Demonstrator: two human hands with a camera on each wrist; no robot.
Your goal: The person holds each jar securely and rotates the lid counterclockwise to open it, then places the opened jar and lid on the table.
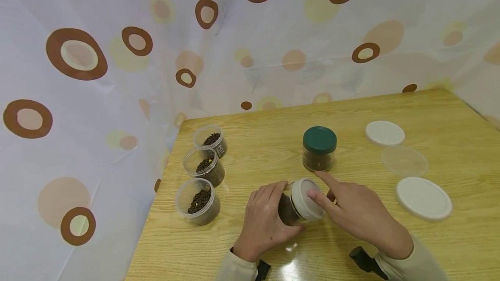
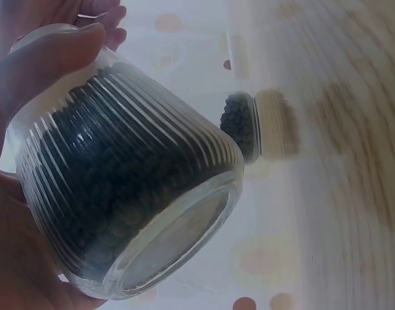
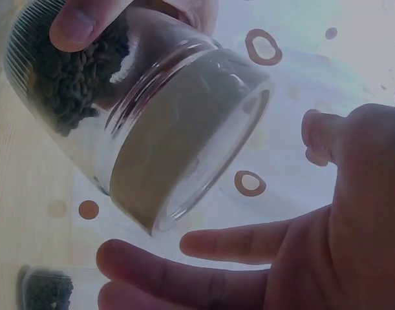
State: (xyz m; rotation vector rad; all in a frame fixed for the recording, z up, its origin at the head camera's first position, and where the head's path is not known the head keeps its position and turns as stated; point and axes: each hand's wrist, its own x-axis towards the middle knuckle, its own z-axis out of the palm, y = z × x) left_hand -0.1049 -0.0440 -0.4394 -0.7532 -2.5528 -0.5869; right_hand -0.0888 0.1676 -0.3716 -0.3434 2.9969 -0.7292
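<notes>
My left hand (image 1: 265, 218) grips a ribbed glass jar (image 1: 288, 207) around its body, just above the table. Dark pellets or beans fill part of the jar, as the left wrist view of the jar (image 2: 132, 174) shows. It is tilted, with its white lid (image 1: 306, 198) turned toward my right hand (image 1: 361, 211). That hand's fingers are spread beside the lid; in the right wrist view a gap shows between the fingers (image 3: 236, 245) and the lid (image 3: 191, 142). Beyond both hands stands a clear jar with a green lid (image 1: 319, 140), its contents dark.
Three open clear tubs of dark pellets stand in a row at the left: front tub (image 1: 205, 211), middle tub (image 1: 215, 174) and back tub (image 1: 222, 144). To the right lie two white lids (image 1: 423, 197) and a translucent disc (image 1: 404, 161). A patterned curtain (image 1: 218, 68) borders the wooden table (image 1: 258, 138).
</notes>
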